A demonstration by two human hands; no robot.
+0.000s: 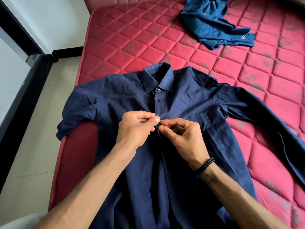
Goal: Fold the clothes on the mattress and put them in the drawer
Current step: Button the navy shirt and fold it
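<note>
Pinching the button placket of the navy shirt at centre frame, the left hand and right hand are meeting fingertip to fingertip. It is lying face up on the red mattress. At one o'clock, a crumpled blue shirt is lying farther back.

You are working in soft, even daylight; the brightest area is the white wall at the upper left. Shadows are faint: your hands cast only a weak one on the dark shirt, whose folds are hard to read. The red mattress shows a mild sheen. The wide lens bends its edges, and the right border and bottom left corner look smeared.
</note>
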